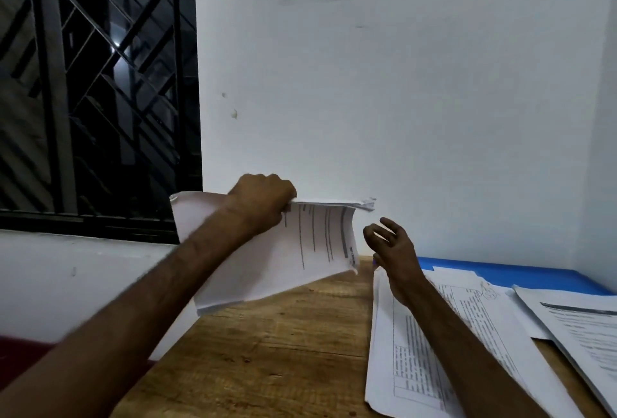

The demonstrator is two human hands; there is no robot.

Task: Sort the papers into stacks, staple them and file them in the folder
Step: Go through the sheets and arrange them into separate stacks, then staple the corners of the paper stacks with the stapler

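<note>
My left hand (263, 203) grips a bundle of printed papers (300, 250) by its top edge and holds it in the air above the wooden table (267, 351); the sheets hang tilted and curl at the right. To the right of the bundle, my right hand (390, 250) hovers with its fingers spread and holds nothing. Below my right forearm a stack of printed sheets (417, 367) lies flat on the table. Another paper stack (584, 327) lies at the right edge. A blue folder (534, 272) lies under the papers by the wall.
A white wall (400, 83) stands right behind the table. A barred window (100, 83) is at the left, above a white ledge (66, 267). Something dark red (20, 354) shows at the lower left.
</note>
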